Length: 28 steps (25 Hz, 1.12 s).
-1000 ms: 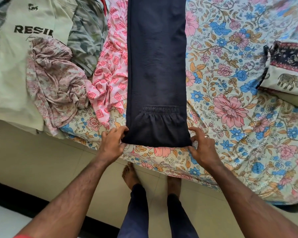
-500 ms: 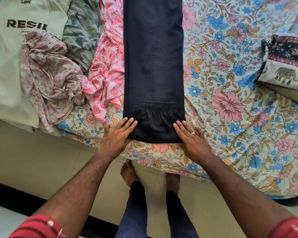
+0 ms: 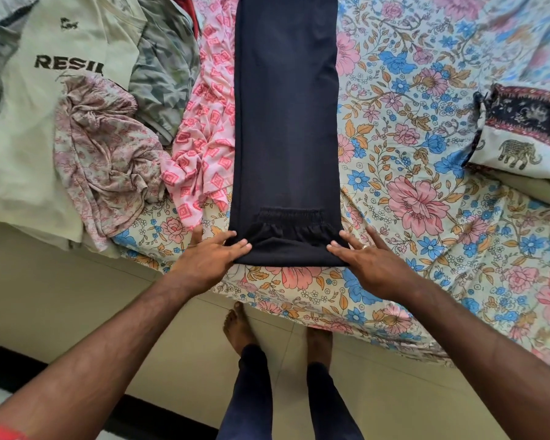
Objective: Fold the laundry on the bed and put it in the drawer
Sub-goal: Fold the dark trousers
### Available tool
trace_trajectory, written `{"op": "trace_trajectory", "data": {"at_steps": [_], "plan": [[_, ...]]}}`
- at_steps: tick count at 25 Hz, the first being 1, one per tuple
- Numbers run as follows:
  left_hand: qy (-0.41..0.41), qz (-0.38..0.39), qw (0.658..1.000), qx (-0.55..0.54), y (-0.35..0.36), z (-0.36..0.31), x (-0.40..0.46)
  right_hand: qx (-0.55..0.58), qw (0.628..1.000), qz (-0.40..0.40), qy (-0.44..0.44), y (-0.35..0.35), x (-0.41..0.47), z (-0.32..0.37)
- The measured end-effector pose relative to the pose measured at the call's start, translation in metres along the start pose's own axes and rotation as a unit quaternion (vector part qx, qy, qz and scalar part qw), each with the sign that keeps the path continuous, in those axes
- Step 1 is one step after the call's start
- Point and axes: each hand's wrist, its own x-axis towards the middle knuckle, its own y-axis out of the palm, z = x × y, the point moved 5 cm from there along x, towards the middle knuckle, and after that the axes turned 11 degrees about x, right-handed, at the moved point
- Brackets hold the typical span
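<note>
Pressing flat, left hand (image 3: 211, 256) and right hand (image 3: 367, 261), fingers straight, on dark trousers (image 3: 286, 122) near corners

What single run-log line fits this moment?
fold | left hand, right hand flat on navy trousers | bed

Navy trousers (image 3: 286, 122), plain, centre. Sheet (image 3: 426, 217) cream with pink and blue flowers, orange leaves. Pink cloth (image 3: 207, 147) left of the trousers, red-pink diamond print. Crumpled cloth (image 3: 105, 154) dusty pink, faint floral. Tee (image 3: 29, 122) pale green, dark "RESIL" lettering. Camo top (image 3: 162, 74) grey-green. Far-right cloth (image 3: 527, 134) cream, elephant print, dark navy band with red border.
</note>
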Motion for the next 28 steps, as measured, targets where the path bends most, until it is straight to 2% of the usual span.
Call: {"op": "trace_trajectory", "data": {"at_steps": [2, 5, 8, 10, 12, 14, 16, 18, 19, 21, 23, 26, 28], "plan": [[0.022, 0.035, 0.999, 0.011, -0.005, -0.001, -0.017, 0.019, 0.999, 0.025, -0.021, -0.003, -0.016, 0.009], [0.103, 0.104, 0.988, 0.040, -0.007, -0.016, -0.045, 0.044, 0.990, 0.127, -0.044, 0.008, -0.045, 0.022], [0.168, 0.169, 0.971, -0.027, -0.009, -0.027, -0.067, 0.083, 0.971, 0.220, -0.052, 0.012, -0.063, 0.031], [0.162, 0.192, 0.961, -0.116, -0.022, -0.023, -0.070, 0.141, 0.965, 0.213, -0.059, 0.001, -0.056, 0.032], [0.105, 0.200, 0.939, -0.259, -0.038, -0.002, -0.058, 0.293, 0.946, 0.136, -0.033, -0.022, -0.037, 0.026], [0.053, 0.175, 0.884, -0.430, -0.054, 0.023, -0.037, 0.447, 0.895, 0.014, 0.006, -0.044, -0.012, 0.015], [-0.014, 0.108, 0.827, -0.551, -0.060, 0.045, -0.009, 0.565, 0.818, -0.076, 0.073, -0.048, 0.018, 0.004], [-0.122, 0.025, 0.778, -0.616, -0.049, 0.051, 0.020, 0.648, 0.733, -0.131, 0.162, -0.033, 0.043, -0.006], [-0.188, -0.015, 0.749, -0.635, -0.039, 0.050, 0.032, 0.656, 0.712, -0.155, 0.200, -0.025, 0.052, -0.009], [-0.312, -0.096, 0.705, -0.630, -0.013, 0.042, 0.045, 0.602, 0.720, -0.217, 0.268, -0.008, 0.059, -0.013], [-0.387, -0.151, 0.686, -0.597, 0.002, 0.026, 0.043, 0.552, 0.727, -0.283, 0.294, 0.003, 0.051, -0.005], [-0.431, -0.213, 0.651, -0.587, 0.012, -0.002, 0.020, 0.509, 0.751, -0.315, 0.279, 0.027, 0.032, 0.019], [-0.460, -0.245, 0.649, -0.555, 0.025, -0.013, -0.006, 0.486, 0.768, -0.320, 0.266, 0.043, 0.016, 0.025]]}}
